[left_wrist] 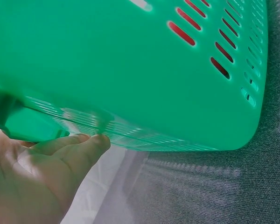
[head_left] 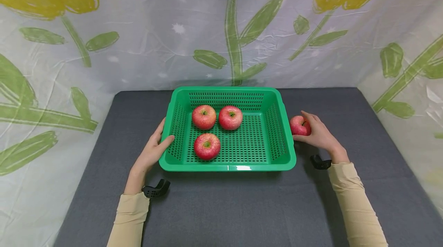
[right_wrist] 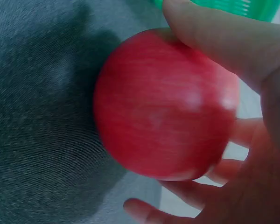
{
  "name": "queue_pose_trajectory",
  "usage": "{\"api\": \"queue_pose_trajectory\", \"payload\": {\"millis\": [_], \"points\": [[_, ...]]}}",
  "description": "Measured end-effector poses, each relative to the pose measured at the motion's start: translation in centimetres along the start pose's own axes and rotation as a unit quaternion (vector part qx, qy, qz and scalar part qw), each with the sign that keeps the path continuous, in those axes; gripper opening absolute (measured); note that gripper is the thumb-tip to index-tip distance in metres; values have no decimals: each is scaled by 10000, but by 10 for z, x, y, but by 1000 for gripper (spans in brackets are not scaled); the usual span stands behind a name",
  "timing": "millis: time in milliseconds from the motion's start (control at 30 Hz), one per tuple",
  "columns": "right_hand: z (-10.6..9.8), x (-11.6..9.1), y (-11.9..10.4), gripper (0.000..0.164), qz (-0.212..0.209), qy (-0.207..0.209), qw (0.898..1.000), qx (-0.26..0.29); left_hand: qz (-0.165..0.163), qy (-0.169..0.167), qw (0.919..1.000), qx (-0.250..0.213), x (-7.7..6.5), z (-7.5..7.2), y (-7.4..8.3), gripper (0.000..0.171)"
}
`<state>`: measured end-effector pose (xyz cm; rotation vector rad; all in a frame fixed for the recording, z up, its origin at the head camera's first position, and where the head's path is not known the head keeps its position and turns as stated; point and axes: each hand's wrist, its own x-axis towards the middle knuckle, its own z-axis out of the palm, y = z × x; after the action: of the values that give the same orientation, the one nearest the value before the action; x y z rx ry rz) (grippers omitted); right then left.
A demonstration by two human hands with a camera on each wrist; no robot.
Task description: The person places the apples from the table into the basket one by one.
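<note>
A green plastic basket (head_left: 227, 167) with slotted walls stands on the dark table, holding a pair of red apples at the back, one left (head_left: 204, 117) and one right (head_left: 230, 117), and another apple (head_left: 207, 146) in front. At the basket's left rim my left hand (head_left: 154, 151) grips the edge, thumb over the top and fingers outside against the wall (left_wrist: 177, 116). Just outside the right wall, my right hand (head_left: 320, 135) holds a red apple (right_wrist: 165, 105) between thumb and curled fingers. Whether this apple touches the table I cannot tell.
A dark grey cloth covers the table (head_left: 221, 208). Behind it and along both sides hangs a pale sheet (head_left: 145, 47) painted with yellow flowers and green leaves. Black bands sit on the left wrist (head_left: 156, 189) and right wrist (head_left: 320, 162).
</note>
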<state>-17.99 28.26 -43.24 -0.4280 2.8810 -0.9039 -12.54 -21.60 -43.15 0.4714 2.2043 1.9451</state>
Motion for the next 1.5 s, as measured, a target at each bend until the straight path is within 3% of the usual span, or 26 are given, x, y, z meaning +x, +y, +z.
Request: {"api": "queue_pose_trajectory", "payload": {"millis": [133, 367, 533, 733, 967, 1267, 1500], "points": [[3, 2, 4, 90, -20, -44, 10000, -6, 2, 10, 10000, 45, -1, 4, 12, 60], [4, 5, 5, 84, -155, 123, 9998, -58, 56, -18, 10000, -15, 2, -1, -5, 61], [-4, 5, 3, 80, -59, 346, 9993, -91, -10, -48, 10000, -29, 2, 0, -6, 62], [-37, 7, -19, 81, 93, 697, 9975, -12, -7, 45, 9999, 155, 0, -1, -4, 62], [-63, 13, -60, 80, -319, 966, 9948, -44, -7, 74, 9997, 225, -2, -3, -4, 62], [-57, 25, -99, 76, -1093, 681, 9917, -21, 55, 19, 9999, 127, 0, -2, -5, 61], [-37, 37, -120, 77, -1605, 53, 9870, 26, 83, -32, 9999, 98, 1, -1, -5, 62]]}}
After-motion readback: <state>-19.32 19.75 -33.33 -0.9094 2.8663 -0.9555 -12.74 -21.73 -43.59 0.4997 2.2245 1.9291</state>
